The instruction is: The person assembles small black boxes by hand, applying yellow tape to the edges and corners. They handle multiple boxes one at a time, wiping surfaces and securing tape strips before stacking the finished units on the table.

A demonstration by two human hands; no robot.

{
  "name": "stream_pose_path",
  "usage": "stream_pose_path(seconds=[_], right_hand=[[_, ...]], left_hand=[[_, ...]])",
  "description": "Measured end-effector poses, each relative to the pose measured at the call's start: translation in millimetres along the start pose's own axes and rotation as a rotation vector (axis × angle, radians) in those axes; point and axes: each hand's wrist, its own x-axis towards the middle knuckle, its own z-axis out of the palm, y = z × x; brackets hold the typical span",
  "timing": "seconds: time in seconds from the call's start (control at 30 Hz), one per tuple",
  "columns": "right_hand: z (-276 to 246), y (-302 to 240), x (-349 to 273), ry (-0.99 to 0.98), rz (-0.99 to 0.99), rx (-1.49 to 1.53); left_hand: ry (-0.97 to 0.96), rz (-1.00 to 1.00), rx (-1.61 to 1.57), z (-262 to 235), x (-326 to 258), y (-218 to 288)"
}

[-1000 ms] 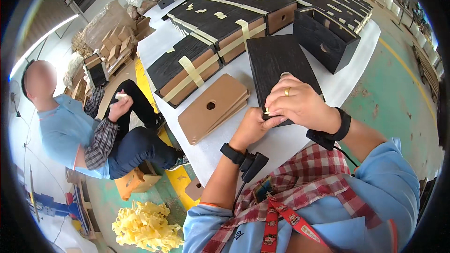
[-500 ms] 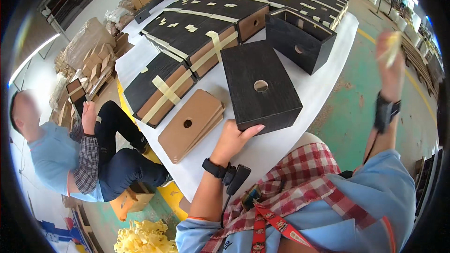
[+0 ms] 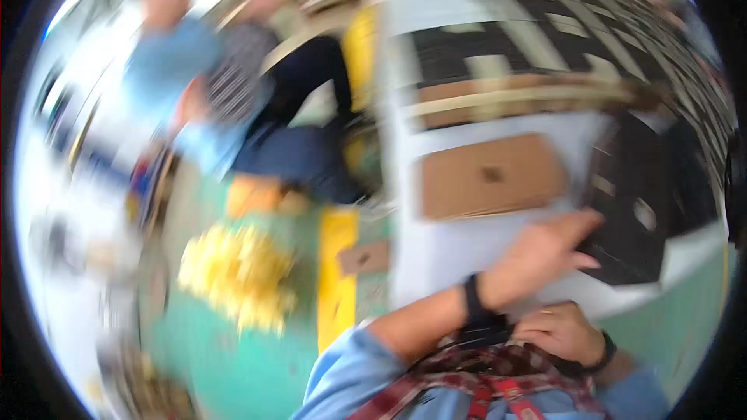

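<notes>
Pointing lengthwise away, apparently: the black box (image 3: 622, 210).

Gap between brown panels (image 3: 463, 183), black box (image 3: 621, 201); left hand (image 3: 537, 253) blocks near end

This looks like a factory workshop, a place for finishing or assembling goods in number; the floor (image 3: 210, 358) is painted green with a broad yellow stripe (image 3: 336, 288) beside the work table (image 3: 412, 276), which wears a white covering; over that table run rows of near-identical dark boxes (image 3: 459, 50) — far more than a household would keep — banded with pale tape (image 3: 521, 97); matching brown panels (image 3: 467, 190) lie stacked near them; a heap of crumpled yellow strips (image 3: 237, 276) sits on the floor; a seated co-worker (image 3: 171, 70) wears a light blue top much like the wearer's own blue sleeve (image 3: 346, 365) — workwear, by the look of it; the farther surroundings are too blurred to tell.
</notes>
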Motion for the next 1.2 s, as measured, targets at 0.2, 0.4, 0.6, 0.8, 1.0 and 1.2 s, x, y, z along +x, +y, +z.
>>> stream_pose_path(seconds=[0.2, 0.4, 0.6, 0.8, 1.0, 1.2], right_hand=[[-20, -21, 14, 0.117, 0.306, 0.217], [-34, -91, 74, 0.180, 0.263, 0.022], [-39, -193, 109, -0.047, 0.017, -0.047], [-63, -313, 94, -0.076, -0.120, -0.119], [-85, -423, 75, -0.222, -0.353, -0.184], [-121, -430, 34, -0.094, -0.557, -0.396]], left_hand=[[-0.077, -0.274, -0.198, -81, -15, 51], [-0.007, -0.940, -1.115, -125, -93, 123], [0.270, -0.822, -1.385, -164, -99, 203], [0.383, -0.867, -1.254, -220, -100, 302], [0.355, -0.812, -1.270, -232, -115, 425], [0.478, -1.061, -0.823, -220, -132, 479]])
